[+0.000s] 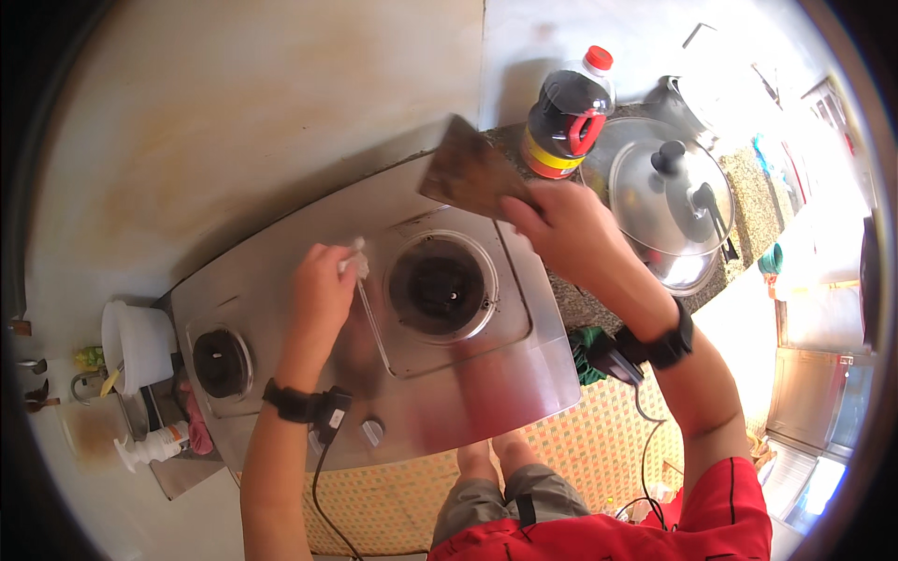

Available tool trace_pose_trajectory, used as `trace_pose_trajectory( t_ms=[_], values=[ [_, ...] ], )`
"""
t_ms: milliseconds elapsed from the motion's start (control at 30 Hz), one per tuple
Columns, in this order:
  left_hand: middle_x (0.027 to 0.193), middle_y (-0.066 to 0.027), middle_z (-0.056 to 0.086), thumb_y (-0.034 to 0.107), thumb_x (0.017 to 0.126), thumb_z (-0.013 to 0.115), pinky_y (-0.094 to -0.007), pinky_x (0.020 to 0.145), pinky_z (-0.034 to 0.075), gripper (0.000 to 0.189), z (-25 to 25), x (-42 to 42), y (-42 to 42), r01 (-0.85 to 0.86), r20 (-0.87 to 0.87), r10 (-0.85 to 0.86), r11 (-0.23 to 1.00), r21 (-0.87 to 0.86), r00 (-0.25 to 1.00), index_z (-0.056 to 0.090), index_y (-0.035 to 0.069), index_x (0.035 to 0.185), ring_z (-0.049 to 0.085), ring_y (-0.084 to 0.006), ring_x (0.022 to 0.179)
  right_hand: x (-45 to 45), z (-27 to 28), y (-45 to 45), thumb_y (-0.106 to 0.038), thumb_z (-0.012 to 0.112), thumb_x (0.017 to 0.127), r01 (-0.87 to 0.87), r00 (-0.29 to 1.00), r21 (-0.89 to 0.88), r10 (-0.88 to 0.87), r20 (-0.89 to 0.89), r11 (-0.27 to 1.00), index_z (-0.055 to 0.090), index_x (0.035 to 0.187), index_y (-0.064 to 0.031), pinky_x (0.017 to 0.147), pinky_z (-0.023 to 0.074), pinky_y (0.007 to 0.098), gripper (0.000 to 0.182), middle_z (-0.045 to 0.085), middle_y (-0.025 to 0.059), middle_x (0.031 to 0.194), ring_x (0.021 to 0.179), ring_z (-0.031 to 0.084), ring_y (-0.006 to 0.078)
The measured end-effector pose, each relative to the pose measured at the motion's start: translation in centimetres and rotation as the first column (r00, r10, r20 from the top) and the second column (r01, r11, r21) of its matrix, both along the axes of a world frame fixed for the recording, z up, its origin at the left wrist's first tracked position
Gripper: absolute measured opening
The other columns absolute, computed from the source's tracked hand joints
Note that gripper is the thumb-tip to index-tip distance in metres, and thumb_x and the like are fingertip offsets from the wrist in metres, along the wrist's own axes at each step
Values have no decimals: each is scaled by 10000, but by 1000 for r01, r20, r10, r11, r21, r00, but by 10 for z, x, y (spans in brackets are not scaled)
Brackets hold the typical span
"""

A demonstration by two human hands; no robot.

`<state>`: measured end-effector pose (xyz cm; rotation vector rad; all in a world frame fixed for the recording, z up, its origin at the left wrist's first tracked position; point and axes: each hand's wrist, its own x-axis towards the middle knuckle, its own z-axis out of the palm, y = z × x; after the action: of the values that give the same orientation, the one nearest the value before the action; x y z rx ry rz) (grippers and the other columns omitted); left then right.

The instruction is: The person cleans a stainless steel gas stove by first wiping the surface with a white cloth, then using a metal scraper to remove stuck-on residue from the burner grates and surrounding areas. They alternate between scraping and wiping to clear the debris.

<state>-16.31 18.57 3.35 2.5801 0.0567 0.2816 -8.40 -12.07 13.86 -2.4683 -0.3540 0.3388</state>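
Observation:
My right hand (565, 221) grips a flat, dark brown rectangular piece (473, 172), blurred, perhaps a blade or board, raised above the back right of a stainless steel gas cooktop (449, 400). Over the middle of the cooktop, my left hand (323, 280) pinches a small crumpled whitish piece (356, 263), perhaps tissue or cloth. The large right burner (438, 291) lies between my hands, bare of any pot. A smaller burner (221, 363) is at the left. A control knob (372, 433) shows on the front part.
A bottle of dark liquid with a red cap (554, 119) and a steel pan with a glass lid (652, 203) stand right of the cooktop on a granite counter. At the left are a white plastic tub (144, 347), a white pump bottle (158, 445) and a pink cloth (198, 424). A wall rises behind.

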Motion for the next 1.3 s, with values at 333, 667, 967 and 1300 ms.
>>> trace_pose_trajectory(
  t_ms=[333,667,967,1300],
  values=[
    [916,-140,597,-27,792,663,-419,714,504,152,-19,34,-13,242,79,-246,968,59,966,662,3,941,609,-342,808,-121,-19,-156,-220,574,992,566,802,229,-466,-374,792,614,762,6,430,352,239,326,528,-5,543,451,476,61],
    [798,-121,645,105,754,764,-353,655,505,152,-3,84,-60,280,-184,-276,960,-3,943,728,6,863,638,-252,714,-184,-37,-216,-220,541,1018,763,641,284,-622,-449,581,623,795,16,419,344,219,335,530,-3,551,434,457,57],
    [813,-131,685,160,749,748,-358,684,512,196,4,116,-142,371,-198,-353,927,62,914,741,6,870,660,-264,727,-229,-27,-256,-208,532,1024,810,586,341,-670,-456,477,621,816,25,430,354,216,325,541,4,563,450,475,61],
    [808,-233,626,42,776,619,-476,717,517,87,11,62,-190,428,-232,-387,889,161,892,666,-8,723,620,-421,772,-259,-34,-256,-194,534,1022,818,575,367,-640,-509,443,634,845,13,453,366,212,290,547,-7,572,474,482,52]
  ],
)
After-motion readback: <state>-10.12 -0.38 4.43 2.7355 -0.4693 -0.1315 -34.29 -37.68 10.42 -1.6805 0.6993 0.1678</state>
